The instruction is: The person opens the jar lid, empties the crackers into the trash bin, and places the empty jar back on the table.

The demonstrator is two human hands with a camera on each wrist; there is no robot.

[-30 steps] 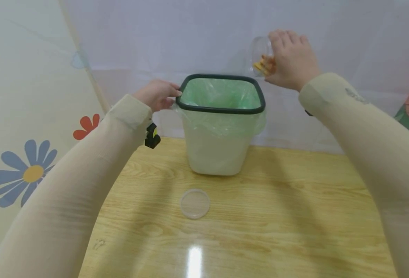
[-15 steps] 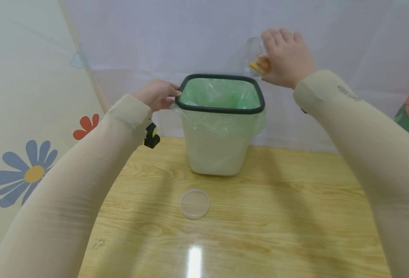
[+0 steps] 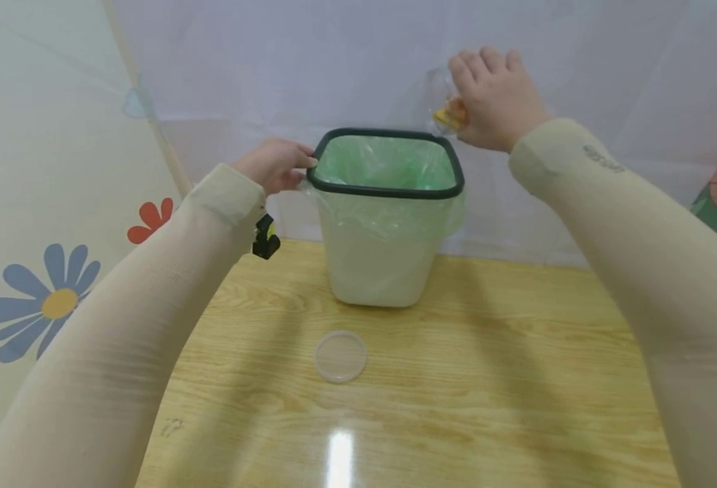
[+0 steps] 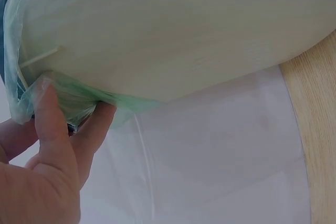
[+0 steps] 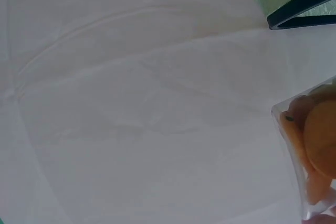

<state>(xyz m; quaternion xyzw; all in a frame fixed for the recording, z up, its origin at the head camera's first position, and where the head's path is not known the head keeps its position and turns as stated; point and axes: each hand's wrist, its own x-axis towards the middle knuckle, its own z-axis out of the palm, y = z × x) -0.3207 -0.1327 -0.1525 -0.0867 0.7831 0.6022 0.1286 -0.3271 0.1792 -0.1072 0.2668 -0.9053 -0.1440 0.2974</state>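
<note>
A pale waste bin (image 3: 379, 261) with a dark green rim stands at the back of the table, lined with a thin green bag (image 3: 389, 163). My left hand (image 3: 276, 166) pinches the rim at its left corner; the left wrist view has the fingers (image 4: 52, 124) against the bag's folded edge. Above and right of the bin, my right hand (image 3: 497, 102) grips a clear plastic container (image 3: 436, 88), tipped on its side toward the bin. Orange and yellow pieces (image 5: 320, 135) lie inside it; their kind is unclear. My palm hides part of the container.
A round clear lid (image 3: 340, 357) lies on the wood-grain table (image 3: 456, 407) in front of the bin. Behind the bin hangs a white cloth (image 3: 261, 61). At the left is a panel with a printed blue flower (image 3: 59, 303).
My right hand has moved left, toward the bin, tilting the container further with the pieces still inside. The left hand has kept its place on the rim.
</note>
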